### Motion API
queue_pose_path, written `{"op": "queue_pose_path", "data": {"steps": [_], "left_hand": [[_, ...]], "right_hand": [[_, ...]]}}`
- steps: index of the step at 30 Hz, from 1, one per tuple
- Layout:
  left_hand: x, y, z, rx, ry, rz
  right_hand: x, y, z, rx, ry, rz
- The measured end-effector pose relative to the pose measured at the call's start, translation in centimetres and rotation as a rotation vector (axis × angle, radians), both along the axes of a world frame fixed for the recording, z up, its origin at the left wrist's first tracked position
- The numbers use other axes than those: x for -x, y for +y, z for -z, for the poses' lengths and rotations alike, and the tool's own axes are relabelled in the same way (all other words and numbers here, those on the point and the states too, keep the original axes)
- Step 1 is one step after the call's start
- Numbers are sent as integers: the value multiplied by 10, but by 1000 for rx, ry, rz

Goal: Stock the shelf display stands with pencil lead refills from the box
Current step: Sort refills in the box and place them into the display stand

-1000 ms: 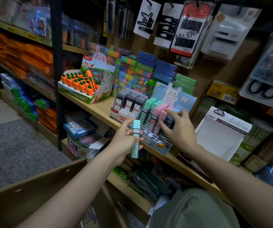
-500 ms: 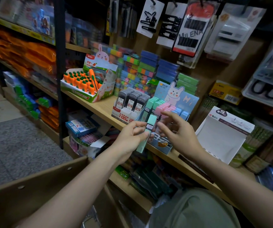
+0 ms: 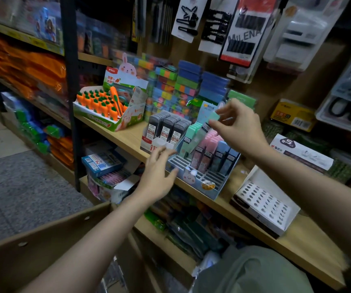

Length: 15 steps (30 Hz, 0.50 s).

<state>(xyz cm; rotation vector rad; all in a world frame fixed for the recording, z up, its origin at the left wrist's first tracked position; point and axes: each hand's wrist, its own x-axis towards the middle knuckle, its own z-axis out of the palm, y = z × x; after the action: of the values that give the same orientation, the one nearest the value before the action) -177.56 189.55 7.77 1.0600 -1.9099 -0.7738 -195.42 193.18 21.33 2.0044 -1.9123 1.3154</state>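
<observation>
My right hand (image 3: 240, 127) pinches the top end of a mint-green lead refill case (image 3: 201, 135), which slants down into the blue bunny display stand (image 3: 204, 178) among the green, pink and blue cases standing there. The stand's front slots hold nothing. My left hand (image 3: 158, 174) hovers with relaxed, spread fingers just left of the stand's front corner, holding nothing. A second stand with black refill cases (image 3: 166, 129) sits beside it on the wooden shelf (image 3: 125, 137). The cardboard box (image 3: 43, 250) is at the bottom left, under my left forearm.
A carrot-eraser display (image 3: 106, 106) stands to the left on the same shelf. A white perforated display box (image 3: 263, 201) sits to the right, holding nothing. Stacked colourful packs line the back. Hair-clip cards (image 3: 242, 28) hang overhead. A black upright post (image 3: 70, 81) divides the shelving.
The mint-green case passed from my left hand to my right, which lifted it over the bunny stand. My left hand let go and dropped back, open.
</observation>
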Motion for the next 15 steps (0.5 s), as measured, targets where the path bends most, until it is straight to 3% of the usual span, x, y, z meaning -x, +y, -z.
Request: {"op": "queue_pose_path", "data": {"steps": [4,15], "left_hand": [[-4,-9,14,5,-166,56],[3,-13,21,-86,-127,94]], "right_hand": [[-8,-30,2,-31,160,46],[-16,-57,23,-152,358,125]]}}
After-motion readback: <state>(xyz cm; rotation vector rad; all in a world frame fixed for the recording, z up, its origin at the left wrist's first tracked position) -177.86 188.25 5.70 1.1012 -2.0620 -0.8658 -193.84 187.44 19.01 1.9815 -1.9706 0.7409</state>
